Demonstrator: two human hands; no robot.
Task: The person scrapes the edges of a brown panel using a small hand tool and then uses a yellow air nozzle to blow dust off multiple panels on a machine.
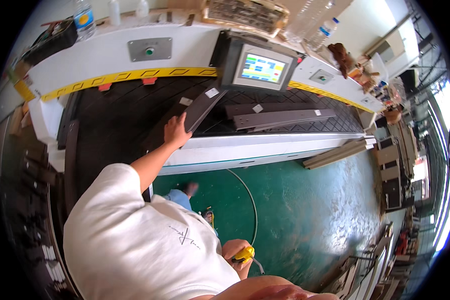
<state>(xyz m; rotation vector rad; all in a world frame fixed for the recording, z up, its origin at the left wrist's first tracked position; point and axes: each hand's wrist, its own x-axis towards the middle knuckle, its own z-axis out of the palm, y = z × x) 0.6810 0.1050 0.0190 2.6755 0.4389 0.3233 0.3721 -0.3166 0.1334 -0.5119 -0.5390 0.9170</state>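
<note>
My left hand [177, 131] reaches forward over the machine bed and grips a long dark brown board [200, 107] with a white label at its far end. The board lies slanted, with a second labelled board partly hidden beside it. Close to my body, my right hand [235, 250] is closed round a yellow air blow gun [244, 254] with a grey nozzle. A thin hose [254, 202] curves over the floor up to it. To the right on the bed rest more dark labelled boards [285, 118], with small holes at one end.
A control screen [261, 68] hangs above the bed, over a white beam with a yellow striped edge [130, 77]. Bottles [85, 20] and a tool box stand on top. Boards [337, 153] lean by the bed's right end. Below is green floor [295, 200].
</note>
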